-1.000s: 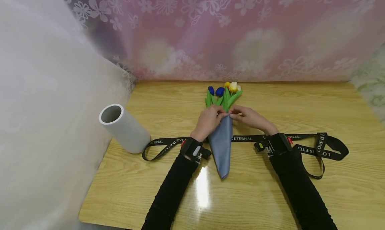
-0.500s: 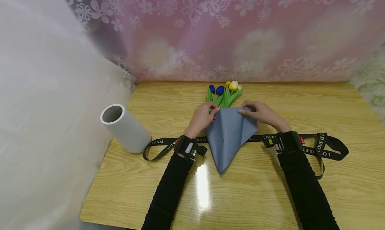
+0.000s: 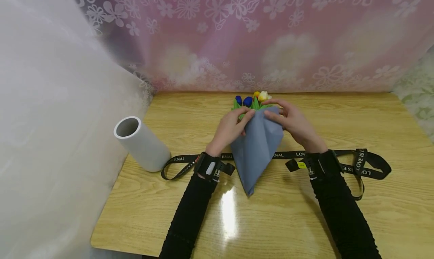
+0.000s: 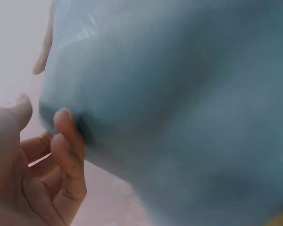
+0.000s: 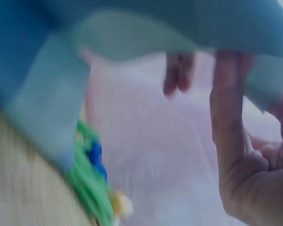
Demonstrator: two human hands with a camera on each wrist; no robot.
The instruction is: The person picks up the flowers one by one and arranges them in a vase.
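A sheet of blue-grey wrapping paper (image 3: 255,150) is folded to a point towards me, over the stems of artificial tulips. The blue tulip (image 3: 248,101) and the yellow-white tulip (image 3: 262,96) show beyond its top edge, with green leaves. My left hand (image 3: 230,127) holds the paper's top edge with curled fingers; in the left wrist view its fingertips (image 4: 63,120) lie against the sheet. At the right side of that edge, my right hand (image 3: 295,121) grips the sheet, thumb in front and fingers behind. Most stems are hidden under the paper.
A black ribbon (image 3: 288,154) with white lettering runs across the wooden table (image 3: 271,221) beneath the paper, looped at both ends. The white cylindrical vase (image 3: 144,146) stands at the left. A pink floral curtain (image 3: 210,55) hangs behind.
The paper's right side has been opened out from a narrow cone. Both hands have then raised its top edge towards the blooms, hiding more of the leaves.
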